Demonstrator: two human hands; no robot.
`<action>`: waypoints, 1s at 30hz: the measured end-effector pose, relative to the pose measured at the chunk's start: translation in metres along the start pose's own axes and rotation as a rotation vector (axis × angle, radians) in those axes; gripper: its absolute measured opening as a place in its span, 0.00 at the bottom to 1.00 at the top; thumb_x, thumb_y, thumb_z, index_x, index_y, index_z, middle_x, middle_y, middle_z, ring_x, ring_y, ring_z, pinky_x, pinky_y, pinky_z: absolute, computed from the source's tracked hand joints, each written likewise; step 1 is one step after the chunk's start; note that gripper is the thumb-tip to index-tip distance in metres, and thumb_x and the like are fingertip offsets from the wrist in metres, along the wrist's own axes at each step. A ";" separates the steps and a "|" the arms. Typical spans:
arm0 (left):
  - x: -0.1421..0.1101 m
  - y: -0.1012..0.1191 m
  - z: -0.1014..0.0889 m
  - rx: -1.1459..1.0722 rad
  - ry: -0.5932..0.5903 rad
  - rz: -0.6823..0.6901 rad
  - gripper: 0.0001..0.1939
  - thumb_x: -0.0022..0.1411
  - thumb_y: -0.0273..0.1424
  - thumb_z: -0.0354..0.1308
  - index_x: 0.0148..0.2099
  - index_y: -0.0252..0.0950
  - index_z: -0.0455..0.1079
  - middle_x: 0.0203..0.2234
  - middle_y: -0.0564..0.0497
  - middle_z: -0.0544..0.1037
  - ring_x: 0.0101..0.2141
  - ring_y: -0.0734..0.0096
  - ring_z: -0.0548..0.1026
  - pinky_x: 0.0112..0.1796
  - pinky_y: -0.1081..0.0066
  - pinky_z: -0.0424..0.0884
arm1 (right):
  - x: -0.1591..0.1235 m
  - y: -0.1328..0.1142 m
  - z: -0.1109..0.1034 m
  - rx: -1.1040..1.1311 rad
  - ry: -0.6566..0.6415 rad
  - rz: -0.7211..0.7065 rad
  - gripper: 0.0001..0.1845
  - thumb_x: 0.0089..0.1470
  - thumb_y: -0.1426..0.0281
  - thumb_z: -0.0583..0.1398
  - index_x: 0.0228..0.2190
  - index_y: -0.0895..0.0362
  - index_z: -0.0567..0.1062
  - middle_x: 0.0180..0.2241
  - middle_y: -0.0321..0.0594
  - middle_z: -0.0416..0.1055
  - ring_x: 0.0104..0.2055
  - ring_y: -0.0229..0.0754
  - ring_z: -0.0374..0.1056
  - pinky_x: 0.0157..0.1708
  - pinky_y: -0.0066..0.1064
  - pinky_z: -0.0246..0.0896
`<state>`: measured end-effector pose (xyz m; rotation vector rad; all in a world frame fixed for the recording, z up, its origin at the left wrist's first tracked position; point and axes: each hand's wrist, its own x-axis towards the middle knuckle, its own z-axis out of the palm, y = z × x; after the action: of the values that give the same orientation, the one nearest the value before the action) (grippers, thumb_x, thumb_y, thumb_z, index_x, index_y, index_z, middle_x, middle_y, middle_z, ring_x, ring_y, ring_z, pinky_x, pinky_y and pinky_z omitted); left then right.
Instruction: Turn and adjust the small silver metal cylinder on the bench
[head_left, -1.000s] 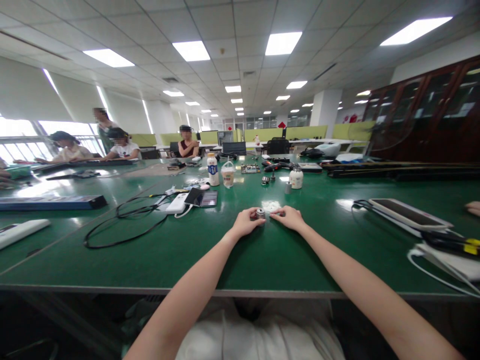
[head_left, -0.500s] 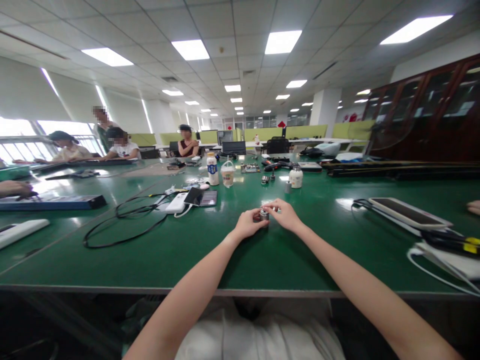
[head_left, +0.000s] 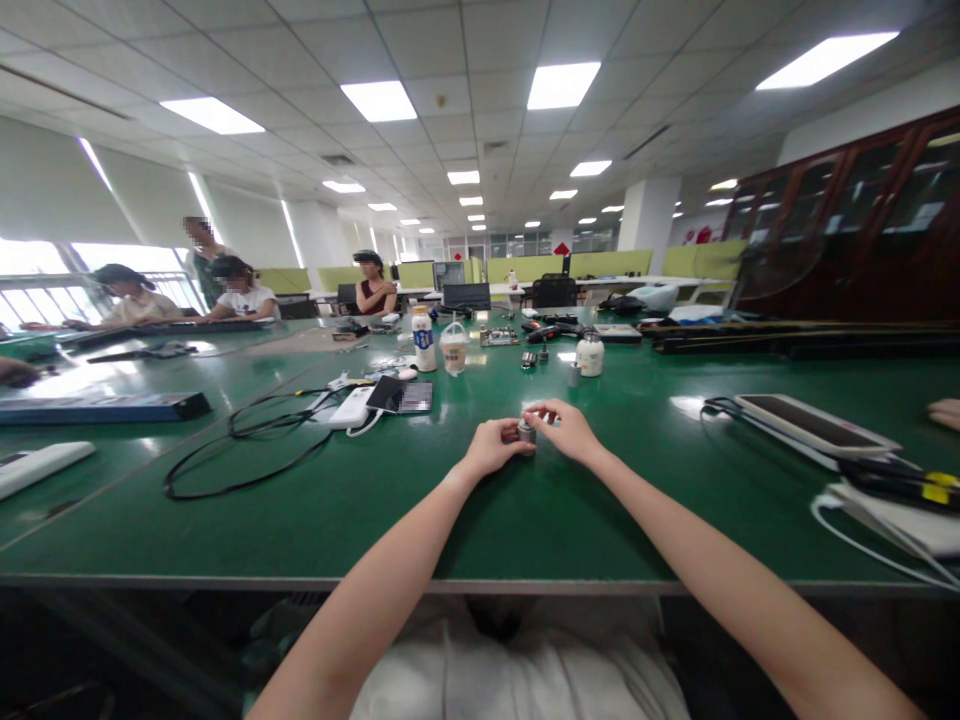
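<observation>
A small silvery metal cylinder (head_left: 527, 437) stands on the green table in front of me. My left hand (head_left: 491, 447) is closed around its left side, fingers behind and thumb in front. From the right, my right hand (head_left: 564, 428) reaches over the cylinder's top, its thumb and fingertips pinched together there. Whatever the right fingertips hold is too small and covered to make out. Farther back, a grey metal cylinder (head_left: 574, 374) stands beside a white jar (head_left: 590, 355).
A bottle (head_left: 424, 340) and a plastic cup (head_left: 454, 350) stand behind my hands. Left lie a phone (head_left: 415, 396), a white power bank (head_left: 351, 408) and a looped black cable (head_left: 225, 492). Another tablet-like device (head_left: 814, 422) lies right. Several people sit or stand at the far left.
My right hand has moved left and up from the table onto the cylinder's top. The cylinder, in my left hand, has shifted slightly right. Little differs over the last half second.
</observation>
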<state>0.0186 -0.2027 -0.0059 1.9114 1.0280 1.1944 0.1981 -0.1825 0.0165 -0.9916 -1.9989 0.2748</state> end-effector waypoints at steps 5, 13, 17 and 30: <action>0.002 -0.006 -0.001 -0.077 -0.032 -0.031 0.22 0.47 0.30 0.70 0.47 0.33 0.77 0.39 0.45 0.83 0.42 0.56 0.81 0.48 0.57 0.75 | -0.001 0.000 0.002 0.010 -0.007 -0.018 0.12 0.54 0.60 0.62 0.33 0.53 0.83 0.31 0.41 0.76 0.31 0.42 0.68 0.33 0.32 0.63; 0.003 -0.007 -0.004 -0.152 -0.083 -0.089 0.25 0.45 0.34 0.72 0.47 0.30 0.77 0.40 0.41 0.83 0.43 0.54 0.80 0.49 0.57 0.74 | 0.006 0.009 -0.002 -0.010 0.121 0.045 0.18 0.58 0.58 0.57 0.37 0.57 0.81 0.35 0.45 0.78 0.34 0.43 0.70 0.37 0.33 0.66; 0.004 -0.007 -0.005 -0.162 -0.081 -0.107 0.27 0.44 0.34 0.72 0.47 0.30 0.77 0.40 0.42 0.83 0.43 0.53 0.80 0.50 0.57 0.74 | 0.004 0.031 -0.006 -0.079 0.085 0.134 0.16 0.55 0.58 0.60 0.33 0.55 0.83 0.35 0.44 0.79 0.36 0.46 0.72 0.39 0.36 0.66; 0.004 -0.007 -0.004 -0.188 -0.099 -0.104 0.27 0.46 0.33 0.71 0.50 0.29 0.75 0.43 0.41 0.81 0.46 0.51 0.79 0.51 0.56 0.73 | -0.002 0.054 -0.001 -0.023 -0.080 0.177 0.11 0.46 0.69 0.67 0.35 0.49 0.83 0.37 0.39 0.81 0.44 0.52 0.76 0.48 0.43 0.68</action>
<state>0.0143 -0.1956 -0.0087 1.7325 0.9176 1.0862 0.2294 -0.1487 -0.0123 -1.1912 -1.9917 0.3943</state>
